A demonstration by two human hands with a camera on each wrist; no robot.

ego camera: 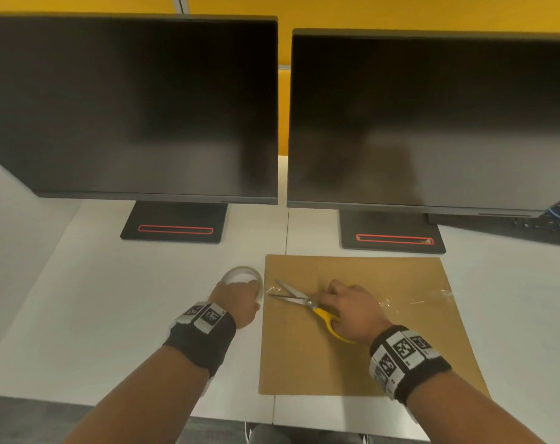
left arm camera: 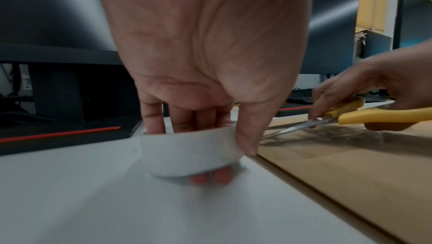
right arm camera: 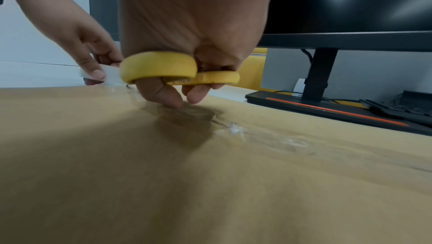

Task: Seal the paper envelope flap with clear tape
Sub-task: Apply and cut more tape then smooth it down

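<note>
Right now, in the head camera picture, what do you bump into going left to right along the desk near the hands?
Tape roll gripped by the left hand → open scissors → right hand holding their yellow handles → wrinkly clear tape stuck on the brown envelope.

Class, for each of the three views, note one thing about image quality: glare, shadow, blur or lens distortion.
Head view: wide-angle bending of the monitors, glare on the clear tape. Left wrist view: the tape roll is blurred. Right wrist view: the right hand casts a dark shadow on the envelope; scissors slightly soft.
</note>
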